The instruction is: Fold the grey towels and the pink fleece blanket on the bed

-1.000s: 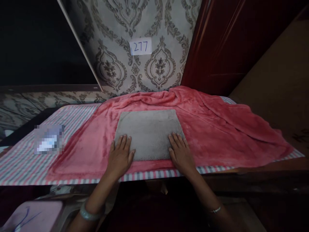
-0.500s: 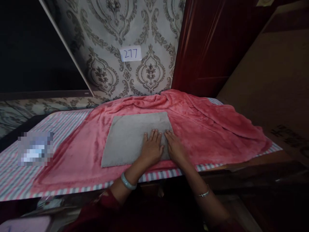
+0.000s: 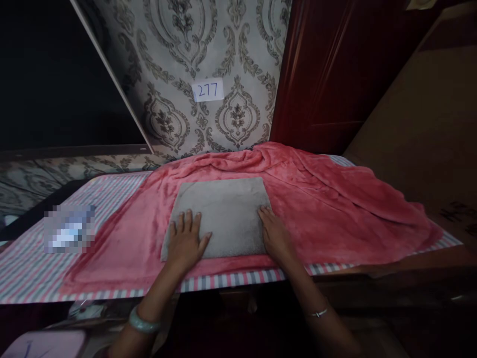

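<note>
A flat grey rectangular cloth (image 3: pixel 227 214) lies smooth on a fluffy pink blanket (image 3: pixel 122 238). My left hand (image 3: pixel 185 239) rests palm down on the cloth's left side, fingers spread, a pale green bangle on the wrist. At the cloth's right edge lies my right hand (image 3: pixel 276 236), fingers stretched out and close together, partly over the blanket; a thin silver bracelet circles that wrist. Neither hand grips anything. Whether the grey cloth is a single layer or folded, I cannot tell.
A striped tablecloth (image 3: pixel 28 266) shows under the blanket. At left lies a pixelated item (image 3: pixel 70 229), below a dark screen (image 3: pixel 63 79). A paper marked 277 (image 3: pixel 207 90) is on the patterned wall. A large cardboard box (image 3: pixel 425 114) stands at right by a dark red door (image 3: pixel 324 74).
My left hand has slid from the cloth's middle to its left side, away from my right hand. The right hand stays at the right edge. The view has shifted slightly.
</note>
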Demonstrator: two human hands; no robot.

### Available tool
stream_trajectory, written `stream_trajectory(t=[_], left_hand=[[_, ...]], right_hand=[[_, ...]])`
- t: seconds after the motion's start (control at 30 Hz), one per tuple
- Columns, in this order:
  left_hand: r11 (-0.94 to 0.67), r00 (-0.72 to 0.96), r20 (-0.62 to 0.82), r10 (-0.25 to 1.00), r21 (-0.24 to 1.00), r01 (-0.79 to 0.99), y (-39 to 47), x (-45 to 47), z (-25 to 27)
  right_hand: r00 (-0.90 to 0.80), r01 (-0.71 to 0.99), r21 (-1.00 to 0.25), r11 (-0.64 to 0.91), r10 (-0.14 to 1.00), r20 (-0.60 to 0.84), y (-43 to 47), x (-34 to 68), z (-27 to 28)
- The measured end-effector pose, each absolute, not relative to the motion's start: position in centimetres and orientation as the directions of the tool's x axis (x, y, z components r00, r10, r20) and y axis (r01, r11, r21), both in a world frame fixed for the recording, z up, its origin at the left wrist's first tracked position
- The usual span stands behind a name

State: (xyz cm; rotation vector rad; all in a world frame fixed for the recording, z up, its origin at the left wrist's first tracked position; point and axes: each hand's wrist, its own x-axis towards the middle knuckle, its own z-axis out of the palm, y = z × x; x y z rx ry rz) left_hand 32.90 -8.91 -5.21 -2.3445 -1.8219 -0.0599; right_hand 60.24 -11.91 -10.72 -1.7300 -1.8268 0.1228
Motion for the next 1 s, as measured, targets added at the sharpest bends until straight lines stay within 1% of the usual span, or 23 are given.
stream_trajectory(t=[0.13, 0.23, 0.27, 0.33, 0.4, 0.47, 0.53, 0.6, 0.7, 0.77, 0.9, 1.0], left_hand=[[-0.152, 0.167, 0.130, 0.977, -0.118, 0.981, -8.7, 29.6, -4.8], [-0.129, 0.148, 0.183, 0.972, -0.111, 0.985, -8.3, 29.5, -3.9], [-0.149, 0.167, 0.200, 0.965, -0.102, 0.983, -8.0, 30.1, -3.5], [-0.248, 0.257, 0.198, 0.946, -0.071, 0.966, -7.1, 32.2, -2.7], [-0.392, 0.390, 0.141, 0.910, -0.016, 0.920, -5.9, 35.1, -1.9], [-0.507, 0.503, 0.093, 0.859, 0.030, 0.861, -4.4, 38.1, -1.6], [-0.555, 0.553, 0.048, 0.832, 0.058, 0.830, -3.0, 40.5, -1.9], [-0.567, 0.566, 0.029, 0.824, 0.063, 0.822, -2.1, 41.7, -2.6], [-0.559, 0.555, 0.075, 0.828, 0.046, 0.828, -1.6, 41.7, -3.9], [-0.527, 0.522, 0.099, 0.847, 0.034, 0.849, -1.1, 40.5, -4.4], [-0.386, 0.385, 0.068, 0.921, 0.006, 0.923, 1.2, 36.3, -4.0], [-0.275, 0.275, 0.029, 0.961, 0.024, 0.961, 3.3, 32.8, -3.4]], right_hand=[[0.040, 0.891, -0.436, 0.124, 0.936, 0.349, -12.1, 60.2, -10.6], [0.028, 0.912, -0.393, 0.115, 0.940, 0.341, -11.8, 60.3, -9.8], [0.030, 0.918, -0.381, 0.112, 0.938, 0.347, -11.4, 60.3, -9.2], [0.043, 0.926, -0.364, 0.099, 0.931, 0.362, -10.3, 60.1, -7.7], [0.044, 0.933, -0.348, 0.089, 0.933, 0.357, -8.8, 59.6, -6.0], [0.033, 0.943, -0.325, 0.075, 0.949, 0.312, -7.4, 58.8, -4.8], [0.023, 0.953, -0.299, 0.053, 0.969, 0.246, -6.6, 58.2, -4.5], [0.022, 0.960, -0.277, 0.037, 0.978, 0.207, -6.3, 57.8, -5.2], [0.014, 0.963, -0.265, 0.048, 0.974, 0.227, -6.4, 57.8, -6.7], [0.012, 0.964, -0.260, 0.056, 0.967, 0.254, -6.5, 58.0, -7.5], [0.015, 0.966, -0.251, 0.056, 0.962, 0.273, -6.3, 58.3, -8.3], [0.009, 0.967, -0.247, 0.062, 0.961, 0.276, -6.0, 58.3, -8.6]])
